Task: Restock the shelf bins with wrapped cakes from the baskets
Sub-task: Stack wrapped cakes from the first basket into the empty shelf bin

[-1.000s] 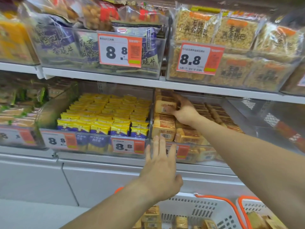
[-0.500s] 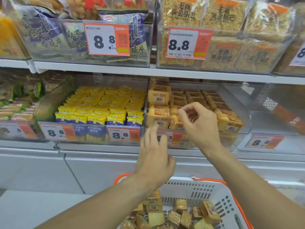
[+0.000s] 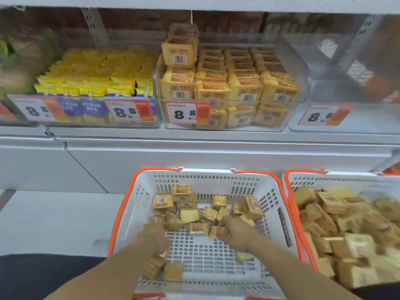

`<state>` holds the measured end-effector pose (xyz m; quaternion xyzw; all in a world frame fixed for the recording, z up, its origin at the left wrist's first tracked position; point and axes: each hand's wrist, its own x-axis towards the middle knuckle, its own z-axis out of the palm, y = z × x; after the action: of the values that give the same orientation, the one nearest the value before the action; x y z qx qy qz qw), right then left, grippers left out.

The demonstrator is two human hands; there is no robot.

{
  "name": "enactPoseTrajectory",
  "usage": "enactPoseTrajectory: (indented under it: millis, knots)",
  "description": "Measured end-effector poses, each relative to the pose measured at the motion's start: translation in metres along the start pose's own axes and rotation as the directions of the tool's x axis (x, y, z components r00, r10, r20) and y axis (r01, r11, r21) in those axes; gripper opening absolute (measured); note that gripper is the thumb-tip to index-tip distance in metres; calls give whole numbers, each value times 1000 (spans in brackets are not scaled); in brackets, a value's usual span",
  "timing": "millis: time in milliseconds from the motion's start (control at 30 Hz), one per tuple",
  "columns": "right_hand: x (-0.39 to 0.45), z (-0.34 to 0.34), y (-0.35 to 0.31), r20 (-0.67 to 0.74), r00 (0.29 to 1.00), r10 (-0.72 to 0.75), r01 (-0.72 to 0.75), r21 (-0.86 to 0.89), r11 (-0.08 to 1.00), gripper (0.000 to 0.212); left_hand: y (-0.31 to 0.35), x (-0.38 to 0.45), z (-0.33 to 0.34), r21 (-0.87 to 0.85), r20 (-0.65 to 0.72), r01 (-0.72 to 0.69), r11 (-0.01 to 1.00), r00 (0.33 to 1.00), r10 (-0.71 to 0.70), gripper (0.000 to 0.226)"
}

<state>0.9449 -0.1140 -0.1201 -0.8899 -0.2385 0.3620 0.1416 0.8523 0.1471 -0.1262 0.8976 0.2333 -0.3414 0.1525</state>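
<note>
The cake bin [image 3: 229, 83] is nearly full. My left hand [image 3: 154, 236] and right hand [image 3: 234, 231] reach the near-empty basket [image 3: 138, 191]; blur hides my fingers' grip. The right basket [image 3: 303, 180] remains full.

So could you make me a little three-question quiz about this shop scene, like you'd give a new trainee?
1. True or false: both hands are down in the nearer basket.
2. Multiple choice: which holds more wrapped cakes? A) the nearer basket B) the right-hand basket C) they hold the same
3. Fill in: the clear bin of brown wrapped cakes stands directly to the right of the bin of ____ packets.

Key
1. True: the left hand and the right hand both reach among the loose cakes.
2. B: it is heaped, while the nearer one shows bare floor.
3. Yellow: the yellow packets.
</note>
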Motion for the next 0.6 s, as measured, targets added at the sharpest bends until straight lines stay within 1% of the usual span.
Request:
enactPoseTrajectory:
  millis: [33, 67, 133, 167, 200, 333, 400, 433, 500, 600]
  knots:
    - [1, 9, 6, 100, 993, 56, -56, -3, 998, 36, -6, 5, 20, -16, 20, 30, 999, 999, -30, 67]
    - [1, 17, 10, 160, 982, 102, -103, -4, 995, 43, -12, 6, 34, -3, 60, 32, 999, 998, -32, 65]
    - [2, 32, 18, 221, 964, 151, -146, -38, 989, 48, -26, 13, 61, 37, 237, 13, 999, 971, -22, 54]
    - [3, 39, 21, 235, 958, 166, -151, -82, 985, 48, -30, 10, 69, 63, 300, -2, 998, 954, -17, 48]
    - [4, 45, 24, 241, 955, 175, -149, -119, 982, 49, -30, 3, 70, 84, 322, -18, 996, 947, -10, 40]
    - [12, 65, 23, 147, 975, 165, -138, -181, 974, 68, -26, -9, 70, 72, 284, -85, 994, 957, 61, 29]
    - [18, 72, 20, 184, 970, 159, -120, -205, 971, 73, -25, -8, 73, 65, 251, -75, 995, 966, 57, 29]
    - [21, 74, 19, 204, 965, 165, -120, -216, 969, 73, -26, -7, 76, 69, 224, -69, 995, 973, 52, 29]
    - [27, 76, 19, 202, 965, 170, -121, -236, 964, 71, -27, -1, 82, 85, 189, -38, 996, 982, 22, 31]
    - [37, 75, 21, 188, 966, 180, -121, -287, 950, 67, -23, 4, 82, 97, 182, 23, 995, 982, -41, 42]
